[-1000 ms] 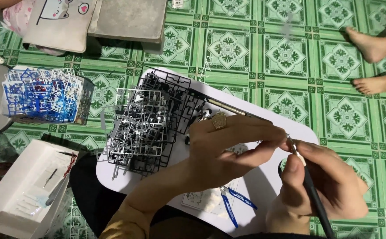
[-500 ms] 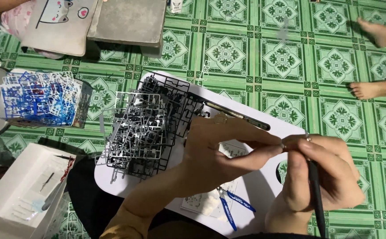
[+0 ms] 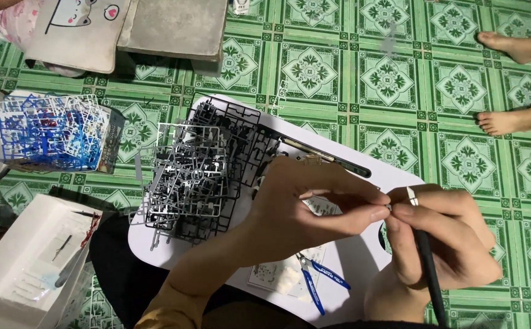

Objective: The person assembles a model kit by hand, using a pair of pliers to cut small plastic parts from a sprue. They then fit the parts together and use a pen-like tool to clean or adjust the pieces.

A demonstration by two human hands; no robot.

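Down at the bottom of the view, both hands have drifted right compared with a second ago, and the tiny part has stayed pinched the whole time. The left hand (image 3: 302,210) has thumb and forefinger closed narrow on a small grey part (image 3: 388,208), too small to make out its shape. The right hand (image 3: 442,244) is wrapped around a black-handled hobby knife (image 3: 427,262), its tip now right up against the part, where earlier it sat a little off it. So my guess is trimming is underway, not finished.

Just below the left wrist sit blue-handled nippers (image 3: 320,277) on the white lap tray (image 3: 351,256), beside a folded paper sheet (image 3: 277,277). Further up the tray is the heap of grey runner frames (image 3: 198,170), same spot as before. Off to the left on the green tiled floor (image 3: 320,67) are an open white box (image 3: 28,256) and a stack of blue runners (image 3: 49,131). Far right, another person's bare feet (image 3: 509,85).
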